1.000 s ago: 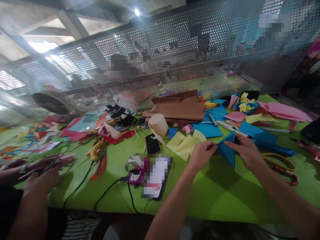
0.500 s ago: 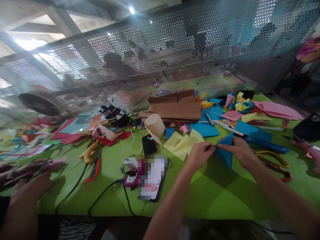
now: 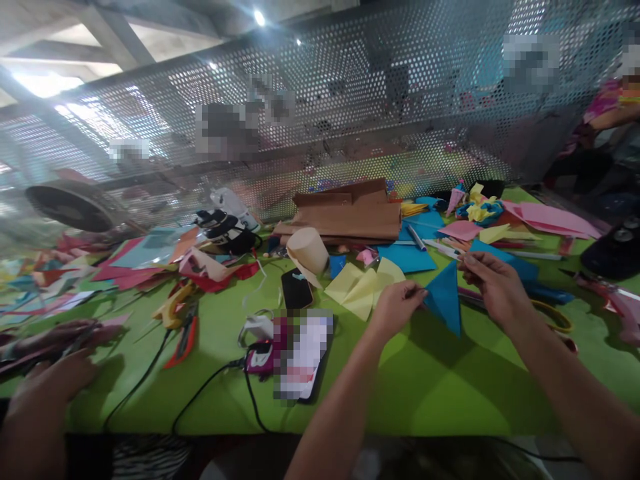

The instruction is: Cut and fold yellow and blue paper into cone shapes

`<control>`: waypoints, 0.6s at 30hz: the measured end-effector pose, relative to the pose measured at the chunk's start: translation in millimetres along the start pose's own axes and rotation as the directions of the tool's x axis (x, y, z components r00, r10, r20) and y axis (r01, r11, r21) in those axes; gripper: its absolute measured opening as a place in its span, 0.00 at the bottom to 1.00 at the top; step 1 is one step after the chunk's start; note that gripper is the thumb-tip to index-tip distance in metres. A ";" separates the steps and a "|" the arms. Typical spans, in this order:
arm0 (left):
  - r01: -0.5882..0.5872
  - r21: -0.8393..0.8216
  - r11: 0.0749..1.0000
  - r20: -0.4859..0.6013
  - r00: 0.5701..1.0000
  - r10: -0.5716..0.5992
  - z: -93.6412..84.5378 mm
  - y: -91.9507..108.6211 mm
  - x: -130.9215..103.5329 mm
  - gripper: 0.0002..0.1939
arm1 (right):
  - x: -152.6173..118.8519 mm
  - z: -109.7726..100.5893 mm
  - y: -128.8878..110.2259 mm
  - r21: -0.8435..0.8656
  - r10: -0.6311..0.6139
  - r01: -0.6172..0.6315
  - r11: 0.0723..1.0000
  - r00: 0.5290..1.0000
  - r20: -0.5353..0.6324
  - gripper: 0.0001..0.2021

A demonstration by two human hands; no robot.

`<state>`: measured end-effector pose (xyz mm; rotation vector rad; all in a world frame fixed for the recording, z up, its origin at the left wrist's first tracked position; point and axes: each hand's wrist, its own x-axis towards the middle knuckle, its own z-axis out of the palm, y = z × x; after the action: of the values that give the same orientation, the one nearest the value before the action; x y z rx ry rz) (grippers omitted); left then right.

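Note:
A folded blue paper (image 3: 444,299), roughly triangular, hangs above the green table with a point facing down. My left hand (image 3: 397,308) pinches its left corner between thumb and fingers. Close by the paper's top right corner is my right hand (image 3: 493,283), its thumb and fingers drawn together. Whether those fingertips grip the corner or only sit beside it is unclear. Behind the left hand lie creased yellow papers (image 3: 350,290). Yellow-handled scissors (image 3: 553,317) rest partly hidden under my right forearm.
On the green table (image 3: 400,400) lie a phone with a lit screen (image 3: 305,357), a dark phone (image 3: 296,290), a yellow glue gun (image 3: 175,307), a tape roll (image 3: 307,253) and brown paper (image 3: 345,217). Another person's hands (image 3: 55,360) hold scissors and pink paper at left. Pliers (image 3: 607,297) lie right.
My right hand has slid from the blue paper's right side up to its top right corner, uncovering its right edge. My left hand keeps its pinch. The view shifts slightly.

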<state>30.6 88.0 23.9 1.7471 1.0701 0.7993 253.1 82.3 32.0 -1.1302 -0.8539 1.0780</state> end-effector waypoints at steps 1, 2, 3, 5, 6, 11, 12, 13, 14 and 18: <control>0.005 -0.019 1.000 -0.020 1.000 -0.006 0.5 -1.0 0.8 0.14 | -2.2 2.7 -0.2 -0.008 0.035 -0.035 0.999 0.997 0.067 0.15; 0.010 -0.034 0.999 -0.035 0.999 -0.011 1.0 -1.7 1.5 0.14 | -4.8 5.7 0.1 -0.029 0.069 -0.066 0.997 0.988 0.135 0.16; 0.015 -0.046 0.999 -0.043 0.999 -0.017 1.4 -1.9 1.8 0.14 | -7.5 8.7 1.1 -0.059 0.098 -0.088 0.994 0.977 0.191 0.17; 0.019 -0.055 0.998 -0.033 0.999 -0.021 1.8 -1.0 1.7 0.14 | -11.6 12.7 4.1 -0.127 0.132 -0.104 0.986 0.963 0.236 0.19; 0.013 -0.048 0.999 -0.019 1.000 -0.014 1.8 -0.2 1.3 0.15 | -12.6 13.5 5.9 -0.156 0.139 -0.104 0.982 0.963 0.232 0.19; -0.051 0.044 0.998 0.025 0.998 0.050 2.2 0.7 0.1 0.16 | -12.0 11.0 11.5 -0.247 0.102 -0.049 0.968 0.974 0.203 0.21; -0.044 0.024 0.999 0.022 0.999 0.043 2.6 -0.5 0.7 0.16 | -12.0 11.1 11.4 -0.258 0.089 -0.033 0.966 0.974 0.207 0.21; -0.029 -0.016 0.999 0.011 1.000 0.029 2.9 -2.0 1.7 0.15 | -12.2 11.7 11.0 -0.266 0.079 -0.020 0.964 0.974 0.213 0.21; -0.010 -0.073 0.997 -0.012 1.000 0.009 3.1 -3.7 3.1 0.15 | -12.6 12.6 10.3 -0.272 0.076 -0.012 0.962 0.971 0.227 0.21; 0.033 -0.324 0.945 -0.152 0.985 -0.086 2.5 -8.3 9.3 0.18 | -13.8 16.2 8.2 -0.323 0.089 0.022 0.946 0.942 0.324 0.21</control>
<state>33.9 97.3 15.9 1.3868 1.0299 1.0321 232.3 74.0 27.8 -1.2524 -1.3227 1.2088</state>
